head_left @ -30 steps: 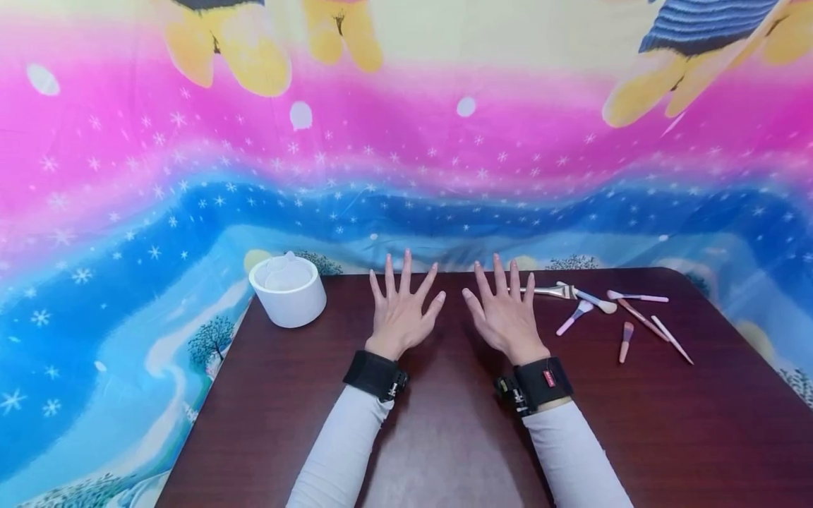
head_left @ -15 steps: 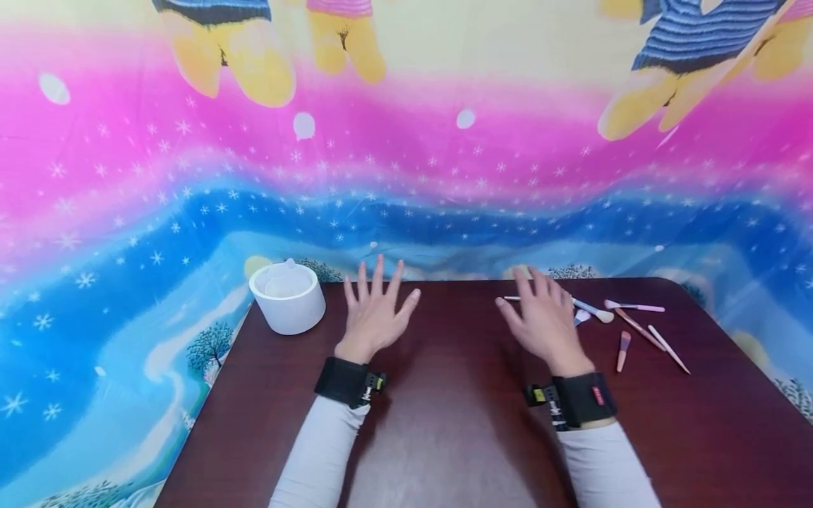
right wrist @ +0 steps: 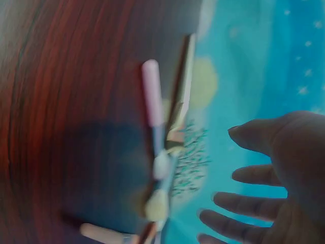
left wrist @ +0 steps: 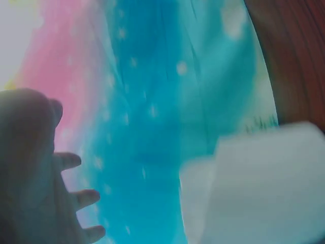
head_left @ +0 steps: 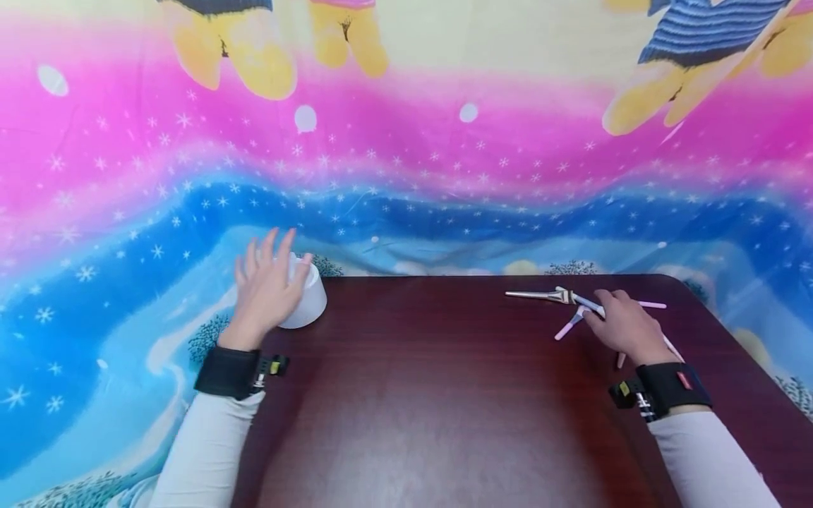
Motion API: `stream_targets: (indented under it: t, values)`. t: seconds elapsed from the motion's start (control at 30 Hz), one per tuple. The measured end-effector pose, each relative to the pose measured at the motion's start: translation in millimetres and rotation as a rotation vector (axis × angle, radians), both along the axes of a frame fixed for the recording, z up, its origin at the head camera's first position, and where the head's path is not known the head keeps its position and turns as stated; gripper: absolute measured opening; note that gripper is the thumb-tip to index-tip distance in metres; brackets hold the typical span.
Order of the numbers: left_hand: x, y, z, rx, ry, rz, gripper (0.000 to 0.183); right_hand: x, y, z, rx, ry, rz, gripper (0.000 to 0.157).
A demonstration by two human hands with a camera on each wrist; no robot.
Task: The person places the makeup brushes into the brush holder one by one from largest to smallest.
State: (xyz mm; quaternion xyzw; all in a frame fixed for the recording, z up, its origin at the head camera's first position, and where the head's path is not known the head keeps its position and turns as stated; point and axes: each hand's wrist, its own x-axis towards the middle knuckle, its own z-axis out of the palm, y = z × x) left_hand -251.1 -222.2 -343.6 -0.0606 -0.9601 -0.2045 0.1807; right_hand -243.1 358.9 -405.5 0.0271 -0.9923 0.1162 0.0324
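Observation:
My left hand, fingers spread, is raised at the near left side of a white round pot at the table's back left. It hides much of the pot in the head view. In the left wrist view the fingers stand apart from the white pot. My right hand hovers over several makeup brushes, its fingers loosely bent and holding nothing. A pink-handled brush and a flat brush with a metal ferrule lie beside it. Other brushes are partly hidden beneath the hand.
The dark brown wooden table has its far edge against a printed cloth in pink and blue. Another pink handle sticks out to the right of my right hand.
Both hands began spread near the table's middle and moved apart. My left hand went left to the pot; my right went right over the brushes. Pot and brushes have not visibly moved.

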Motion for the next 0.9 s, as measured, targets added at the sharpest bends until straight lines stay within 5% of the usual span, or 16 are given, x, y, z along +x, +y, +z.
stream_targets:
  t: [0.13, 0.33, 0.6, 0.77, 0.9]
  values:
    - [-5.8, -40.5, -4.7, 0.107, -0.03, 0.048, 0.067, -20.6, 6.4, -4.9, -0.033, -0.069, 0.028, 0.062]
    - [-16.7, -72.5, -30.1, 0.276, -0.127, 0.058, 0.07, -52.4, 0.0, -18.3, -0.046, -0.062, 0.04, 0.059]
    - [-34.0, -81.5, -55.9, 0.684, -0.346, 0.031, 0.067, -76.4, -29.5, -35.1, -0.03, -0.139, -0.009, 0.058]
    - [-47.9, -76.5, -59.5, 0.853, -0.367, 0.084, 0.057, -79.9, -37.9, -40.8, -0.035, -0.195, -0.064, 0.058]
    - [-55.3, -70.2, -58.6, 0.885, -0.344, 0.144, 0.057, -79.3, -41.8, -35.5, -0.026, -0.25, -0.065, 0.054]
